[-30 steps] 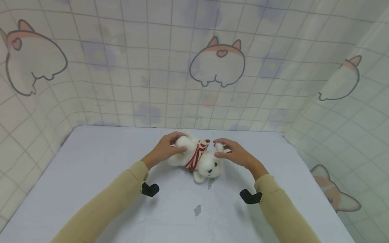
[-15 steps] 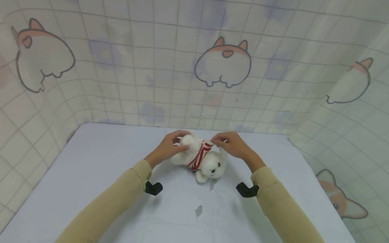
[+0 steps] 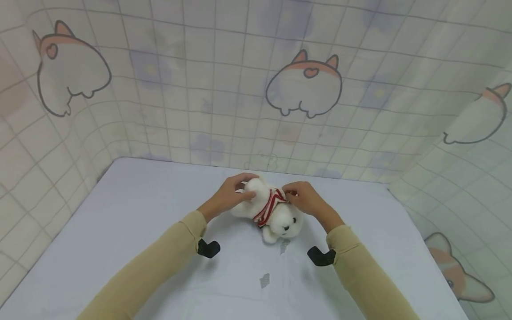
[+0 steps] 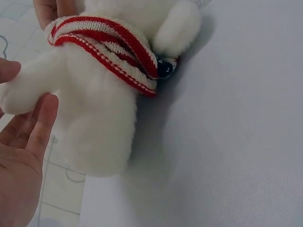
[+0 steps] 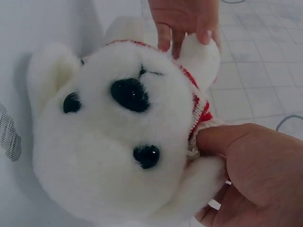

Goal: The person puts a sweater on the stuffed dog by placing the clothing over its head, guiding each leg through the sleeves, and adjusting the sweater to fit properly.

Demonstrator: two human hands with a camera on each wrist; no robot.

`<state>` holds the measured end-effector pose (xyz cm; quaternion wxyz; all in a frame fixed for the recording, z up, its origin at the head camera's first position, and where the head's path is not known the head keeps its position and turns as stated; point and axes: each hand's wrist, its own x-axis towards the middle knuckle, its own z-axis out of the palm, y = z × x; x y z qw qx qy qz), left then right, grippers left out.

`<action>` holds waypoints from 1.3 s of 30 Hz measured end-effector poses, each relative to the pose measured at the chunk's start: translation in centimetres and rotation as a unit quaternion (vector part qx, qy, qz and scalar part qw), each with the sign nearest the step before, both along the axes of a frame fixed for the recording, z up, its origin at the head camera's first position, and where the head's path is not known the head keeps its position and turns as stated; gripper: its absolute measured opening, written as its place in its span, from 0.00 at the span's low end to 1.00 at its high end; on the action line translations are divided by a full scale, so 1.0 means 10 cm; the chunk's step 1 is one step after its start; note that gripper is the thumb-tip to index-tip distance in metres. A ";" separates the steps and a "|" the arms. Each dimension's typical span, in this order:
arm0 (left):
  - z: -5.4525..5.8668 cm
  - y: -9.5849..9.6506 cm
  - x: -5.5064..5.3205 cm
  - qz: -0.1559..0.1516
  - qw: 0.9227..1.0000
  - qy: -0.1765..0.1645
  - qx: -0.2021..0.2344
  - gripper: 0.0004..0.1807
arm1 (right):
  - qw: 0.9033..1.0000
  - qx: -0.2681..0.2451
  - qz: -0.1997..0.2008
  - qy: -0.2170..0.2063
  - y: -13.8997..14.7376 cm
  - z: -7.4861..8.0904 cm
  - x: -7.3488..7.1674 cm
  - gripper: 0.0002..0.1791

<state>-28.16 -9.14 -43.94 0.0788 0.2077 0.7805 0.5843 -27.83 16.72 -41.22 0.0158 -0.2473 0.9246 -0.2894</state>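
Observation:
A white plush toy [image 3: 283, 221] with black eyes and nose lies on its side on the table. Around its middle is a red-and-white striped knit garment [image 3: 269, 208], bunched into a band; a navy part [image 4: 165, 67] shows in the left wrist view. My left hand [image 3: 231, 192] grips one of the plush toy's legs [image 4: 29, 90], thumb on one side and fingers on the other. By the toy's head, my right hand [image 3: 305, 198] pinches the garment's edge between thumb and fingers. In the right wrist view the right fingertips are partly hidden behind a floppy ear [image 5: 201, 184].
The white tabletop [image 3: 168, 266] has two small grey patches near its middle, one patch [image 3: 265, 280] in front of the toy. Behind the table hangs a checked curtain [image 3: 224, 111] with cartoon corgis. Black wrist mounts [image 3: 209, 249] sit below both sleeves.
The right hand has moved from the toy's ear to the garment's edge and now tugs it toward the head. The left hand stays on the leg. The view has shifted slightly.

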 end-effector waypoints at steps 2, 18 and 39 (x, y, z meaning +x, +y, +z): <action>0.00 -0.01 0.01 -0.006 1.000 -0.004 0.022 0.24 | 1.000 0.008 -0.027 -0.009 -0.02 -0.03 0.00 0.09; 0.03 0.04 -0.03 -0.013 0.998 0.046 -0.048 0.17 | 0.997 -0.036 -0.066 0.033 -0.18 -0.36 0.09 0.10; 0.03 0.29 -0.18 0.010 0.987 0.033 -0.159 0.10 | 0.980 -0.175 -0.093 0.032 -0.26 -0.61 0.11 0.22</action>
